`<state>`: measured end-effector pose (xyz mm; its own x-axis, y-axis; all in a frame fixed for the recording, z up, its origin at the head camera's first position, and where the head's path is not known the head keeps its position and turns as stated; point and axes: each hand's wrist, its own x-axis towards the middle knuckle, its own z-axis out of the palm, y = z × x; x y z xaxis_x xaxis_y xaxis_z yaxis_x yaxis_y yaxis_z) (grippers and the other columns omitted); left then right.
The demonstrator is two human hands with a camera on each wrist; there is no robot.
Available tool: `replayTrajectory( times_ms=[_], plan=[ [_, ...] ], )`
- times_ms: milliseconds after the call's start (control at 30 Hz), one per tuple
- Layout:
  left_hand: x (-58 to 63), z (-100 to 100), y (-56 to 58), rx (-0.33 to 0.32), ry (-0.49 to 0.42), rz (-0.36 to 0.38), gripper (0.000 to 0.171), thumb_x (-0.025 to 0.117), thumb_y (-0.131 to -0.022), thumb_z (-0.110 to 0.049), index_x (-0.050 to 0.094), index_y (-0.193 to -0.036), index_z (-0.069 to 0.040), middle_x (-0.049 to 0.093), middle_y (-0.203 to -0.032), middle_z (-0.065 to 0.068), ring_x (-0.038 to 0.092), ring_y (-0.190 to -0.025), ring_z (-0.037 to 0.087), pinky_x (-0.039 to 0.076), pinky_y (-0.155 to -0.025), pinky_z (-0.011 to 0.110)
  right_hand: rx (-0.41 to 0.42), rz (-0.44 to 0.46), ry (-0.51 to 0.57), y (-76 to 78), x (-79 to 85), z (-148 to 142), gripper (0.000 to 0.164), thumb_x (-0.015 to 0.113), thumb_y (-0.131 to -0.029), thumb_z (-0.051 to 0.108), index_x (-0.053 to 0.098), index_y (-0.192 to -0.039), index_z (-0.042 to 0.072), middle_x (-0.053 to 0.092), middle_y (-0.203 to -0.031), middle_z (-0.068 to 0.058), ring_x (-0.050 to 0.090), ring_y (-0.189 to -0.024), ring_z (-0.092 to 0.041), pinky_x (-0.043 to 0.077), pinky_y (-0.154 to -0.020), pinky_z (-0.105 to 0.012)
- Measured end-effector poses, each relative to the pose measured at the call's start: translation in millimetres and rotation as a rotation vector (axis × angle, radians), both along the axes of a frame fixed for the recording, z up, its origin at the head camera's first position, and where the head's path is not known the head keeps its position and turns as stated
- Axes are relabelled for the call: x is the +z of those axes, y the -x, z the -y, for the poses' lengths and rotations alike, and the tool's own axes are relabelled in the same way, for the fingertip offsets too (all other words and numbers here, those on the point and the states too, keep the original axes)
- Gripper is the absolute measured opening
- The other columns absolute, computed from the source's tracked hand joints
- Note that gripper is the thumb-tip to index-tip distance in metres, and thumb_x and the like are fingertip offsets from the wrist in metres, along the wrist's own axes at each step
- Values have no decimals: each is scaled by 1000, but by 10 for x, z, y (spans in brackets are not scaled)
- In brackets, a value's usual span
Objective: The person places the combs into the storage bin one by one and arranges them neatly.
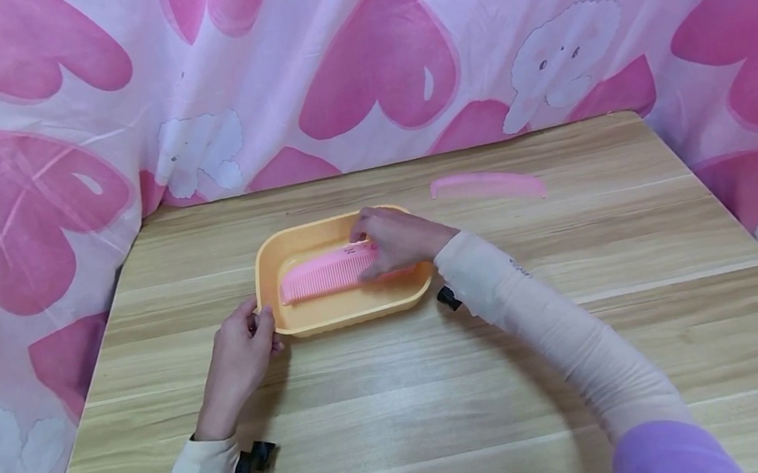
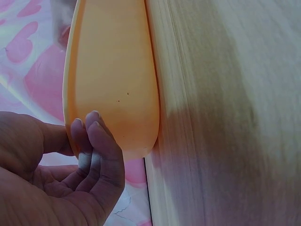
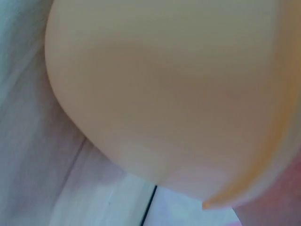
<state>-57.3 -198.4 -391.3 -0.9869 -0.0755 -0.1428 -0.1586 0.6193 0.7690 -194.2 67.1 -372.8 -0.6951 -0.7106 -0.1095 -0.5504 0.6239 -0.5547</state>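
A yellow-orange plastic tray (image 1: pixel 353 319) with rounded corners rests on the table. Inside it lies a pink comb (image 1: pixel 316 276), its teeth toward the near side. My left hand (image 1: pixel 235 360) pinches the tray's rim at the near left corner; in the left wrist view the thumb is inside and curled fingers (image 2: pixel 106 146) lie against the outer wall. My right hand (image 1: pixel 402 238) reaches over the far right rim and grips the comb by its right part, thumb at the teeth side. The right wrist view shows mainly the tray's outer wall (image 3: pixel 164 103), and the comb is hidden there.
Behind and right of the tray, a second pink comb (image 1: pixel 488 186) lies near the back of the wooden table (image 1: pixel 399 414). A pink cloth (image 1: pixel 358 51) with hearts hangs behind the table and at both sides. Black clips (image 1: pixel 255 460) sit at the wrists.
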Motion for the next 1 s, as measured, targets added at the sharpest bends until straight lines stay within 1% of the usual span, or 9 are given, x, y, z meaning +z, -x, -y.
replayTrajectory(
  times_ms=[100, 233, 300, 467, 533, 667, 767, 900, 1000],
  plan=[
    [3, -3, 6, -2, 4, -6, 37, 41, -109, -20, 54, -133, 4, 61, -81, 13, 63, -69, 20, 54, -59, 26, -12, -11, 33, 21, 41, -71, 64, 88, -79, 35, 65, -127, 0, 58, -122, -8, 57, -105, -22, 47, -96, -33],
    [8, -6, 6, -8, 8, -11, 36, 41, -108, -19, 55, -131, 4, 61, -79, 13, 63, -68, 20, 53, -58, 26, -41, -26, 71, 67, 118, -186, 61, 87, -80, 34, 65, -125, -1, 61, -123, -12, 57, -111, -27, 47, -97, -37],
    [11, -7, 5, -12, 8, -10, 36, 41, -109, -19, 55, -133, 4, 61, -80, 13, 63, -68, 20, 53, -58, 26, -57, -24, 81, 89, 156, -254, 60, 87, -81, 34, 65, -125, -1, 60, -125, -12, 56, -114, -29, 46, -98, -39],
    [13, -6, -1, -14, 14, -3, 37, 41, -109, -19, 53, -136, 4, 61, -80, 12, 63, -69, 21, 53, -58, 26, -97, -34, 108, 124, 212, -434, 59, 85, -81, 34, 66, -124, 0, 60, -124, -12, 56, -112, -29, 47, -95, -41],
    [12, -5, -3, -11, 17, 0, 37, 41, -109, -19, 53, -135, 4, 61, -80, 12, 63, -69, 21, 53, -58, 26, -109, -44, 118, 138, 213, -503, 57, 84, -83, 34, 65, -125, 0, 61, -123, -13, 56, -111, -28, 47, -95, -41],
    [12, -5, -8, -5, 19, 6, 37, 41, -109, -20, 53, -135, 3, 61, -81, 12, 63, -69, 22, 53, -57, 26, -150, -37, 124, 166, 191, -635, 56, 82, -85, 33, 64, -127, 0, 63, -124, -10, 57, -111, -27, 47, -96, -42],
    [11, -7, -8, -1, 15, 10, 37, 41, -109, -20, 53, -136, 3, 61, -82, 13, 63, -70, 21, 53, -58, 26, -186, -26, 129, 189, 165, -742, 58, 81, -85, 33, 63, -130, 1, 63, -127, -12, 56, -114, -30, 46, -97, -43],
    [10, -9, -6, 3, 6, 9, 38, 41, -109, -20, 53, -137, 3, 61, -82, 13, 63, -70, 21, 53, -59, 26, -214, -34, 133, 223, 127, -901, 60, 82, -85, 32, 62, -131, -1, 63, -129, -17, 56, -118, -35, 45, -100, -46],
    [7, -12, -5, -2, 5, 1, 37, 41, -109, -20, 53, -136, 3, 61, -82, 13, 63, -70, 21, 53, -58, 26, -236, -39, 132, 242, 84, -1036, 60, 83, -85, 31, 62, -130, -2, 63, -128, -18, 56, -117, -35, 45, -100, -48]
  ],
)
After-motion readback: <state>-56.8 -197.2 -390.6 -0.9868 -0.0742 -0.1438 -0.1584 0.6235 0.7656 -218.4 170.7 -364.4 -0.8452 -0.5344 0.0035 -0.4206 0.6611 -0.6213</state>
